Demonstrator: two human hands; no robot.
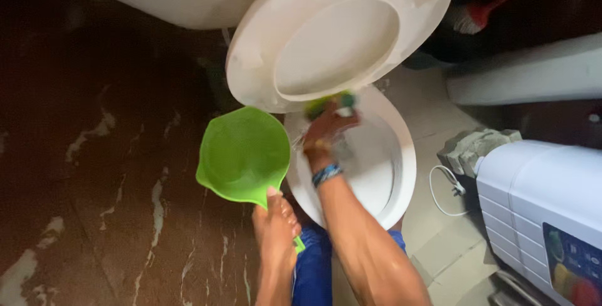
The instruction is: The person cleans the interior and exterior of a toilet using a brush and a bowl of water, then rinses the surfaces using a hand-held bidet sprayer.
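My left hand [274, 224] grips the handle of a green plastic scoop [241, 154], held level just left of the white toilet bowl [401, 168]. Over the bowl's far rim my right hand [326, 131] is closed around a yellow-green sponge [326, 103], pressed where the rim meets the raised seat and lid [332, 36]. A blue beaded band circles the right wrist [326, 174]. The inside of the bowl looks wet.
Dark brown marbled wall or floor [94, 155] fills the left. A white washing machine [545, 212] with a cord [442, 187] stands at the right, grey blocks [473, 146] beside it. A red-handled brush [476, 17] lies at the top right.
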